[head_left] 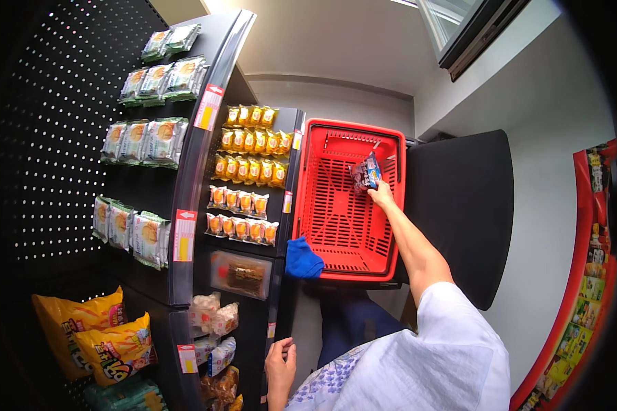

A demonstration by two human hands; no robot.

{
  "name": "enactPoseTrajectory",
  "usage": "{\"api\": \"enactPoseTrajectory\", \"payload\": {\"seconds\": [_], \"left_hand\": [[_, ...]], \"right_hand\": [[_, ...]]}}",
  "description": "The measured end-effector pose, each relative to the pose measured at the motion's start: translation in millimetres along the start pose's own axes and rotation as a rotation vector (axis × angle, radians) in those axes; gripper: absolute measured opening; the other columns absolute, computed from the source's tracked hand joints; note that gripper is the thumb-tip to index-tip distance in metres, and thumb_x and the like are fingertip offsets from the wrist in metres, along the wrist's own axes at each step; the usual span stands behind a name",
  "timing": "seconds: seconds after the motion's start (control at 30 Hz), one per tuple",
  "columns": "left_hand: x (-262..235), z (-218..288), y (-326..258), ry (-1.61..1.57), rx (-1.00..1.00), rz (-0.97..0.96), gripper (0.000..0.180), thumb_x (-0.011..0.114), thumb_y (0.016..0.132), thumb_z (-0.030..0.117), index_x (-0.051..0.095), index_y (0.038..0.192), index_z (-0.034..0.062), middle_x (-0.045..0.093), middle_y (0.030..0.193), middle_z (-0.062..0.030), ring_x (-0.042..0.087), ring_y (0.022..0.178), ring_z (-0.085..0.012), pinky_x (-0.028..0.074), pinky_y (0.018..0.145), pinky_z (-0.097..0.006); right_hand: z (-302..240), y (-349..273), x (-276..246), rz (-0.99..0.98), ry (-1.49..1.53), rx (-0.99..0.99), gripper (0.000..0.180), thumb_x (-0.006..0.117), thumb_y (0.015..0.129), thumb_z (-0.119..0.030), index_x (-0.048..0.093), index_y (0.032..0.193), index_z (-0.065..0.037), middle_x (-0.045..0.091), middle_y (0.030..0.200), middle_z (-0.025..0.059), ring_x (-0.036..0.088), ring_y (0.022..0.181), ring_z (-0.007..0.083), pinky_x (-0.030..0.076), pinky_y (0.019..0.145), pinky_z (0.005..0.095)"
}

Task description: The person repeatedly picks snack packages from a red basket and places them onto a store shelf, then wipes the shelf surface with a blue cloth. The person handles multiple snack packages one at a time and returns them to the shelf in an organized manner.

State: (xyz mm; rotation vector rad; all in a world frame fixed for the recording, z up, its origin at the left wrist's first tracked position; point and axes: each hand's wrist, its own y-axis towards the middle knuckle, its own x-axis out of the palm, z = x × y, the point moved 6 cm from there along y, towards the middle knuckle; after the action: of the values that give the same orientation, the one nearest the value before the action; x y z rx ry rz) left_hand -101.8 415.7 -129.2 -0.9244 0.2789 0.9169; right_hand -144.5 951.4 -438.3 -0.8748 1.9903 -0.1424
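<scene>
My right hand point(382, 194) reaches over the red shopping basket point(308, 178) and pinches the lower right corner of a snack packet point(367, 174). The packet is blue and dark purple, with a partly see-through side. It hangs tilted at the far right part of the basket; whether it touches the basket floor I cannot tell. My left hand point(280, 368) hangs beside the lower shelves, nearest to the bagged goods there. Its fingers are slightly bent, with the thumb apart, and nothing is in them. A blue cloth point(303, 259) lies over the basket's near left corner.
Shelves on the left carry rows of white-green packets point(144, 142), gold-wrapped cakes point(250, 169), a clear flat package point(240, 275) and large yellow snack bags point(115, 348). A black rounded tabletop point(463, 205) adjoins the basket's right. A red-edged rack point(576, 329) stands far right.
</scene>
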Motion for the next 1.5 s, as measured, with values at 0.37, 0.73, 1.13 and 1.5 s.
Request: {"api": "enactPoseTrajectory", "payload": {"seconds": [0.37,0.73,1.13,1.5], "left_hand": [[-14.3,20.9,6.8,-0.036,0.098,0.057,0.02,0.069,0.093,0.011,0.068,0.111,0.0013,0.07,0.102,-0.0143,0.071,0.083,-0.0242,0.057,0.075,-0.034],[-41.2,88.0,11.8,-0.17,0.324,0.107,0.02,0.068,0.094,0.01,0.068,0.112,0.0005,0.071,0.101,-0.013,0.072,0.085,-0.0213,0.057,0.076,-0.031],[-91.4,172.0,15.9,-0.338,0.541,0.092,0.105,0.092,0.072,0.02,0.03,0.157,0.0095,0.045,0.153,-0.0136,0.05,0.135,-0.025,0.045,0.106,-0.046],[-148.1,132.7,-63.6,-0.443,0.598,0.502,0.05,0.089,0.079,0.022,0.061,0.114,0.0,0.07,0.097,-0.0109,0.072,0.083,-0.018,0.058,0.069,-0.03]], "right_hand": [[-25.3,-64.4,-70.0,0.367,0.161,-0.272,0.027,0.071,0.085,-0.009,0.073,0.111,0.0,0.071,0.104,0.0195,0.07,0.1,0.0329,0.054,0.091,0.0392],[-164.0,-217.1,-178.8,0.235,0.139,-0.698,0.014,0.068,0.077,0.003,0.063,0.089,0.0,0.061,0.088,0.0129,0.066,0.083,0.0269,0.053,0.074,0.0358],[-333.6,-376.7,-234.8,-0.504,0.483,-0.902,0.021,0.068,0.078,0.011,0.065,0.096,0.002,0.061,0.102,0.0081,0.065,0.098,0.0161,0.058,0.087,0.0284],[-417.8,-430.1,-215.7,-0.793,0.665,-1.094,0.069,0.088,0.074,-0.004,0.057,0.136,-0.002,0.062,0.122,0.0093,0.063,0.104,0.0148,0.057,0.084,0.0279]]}}
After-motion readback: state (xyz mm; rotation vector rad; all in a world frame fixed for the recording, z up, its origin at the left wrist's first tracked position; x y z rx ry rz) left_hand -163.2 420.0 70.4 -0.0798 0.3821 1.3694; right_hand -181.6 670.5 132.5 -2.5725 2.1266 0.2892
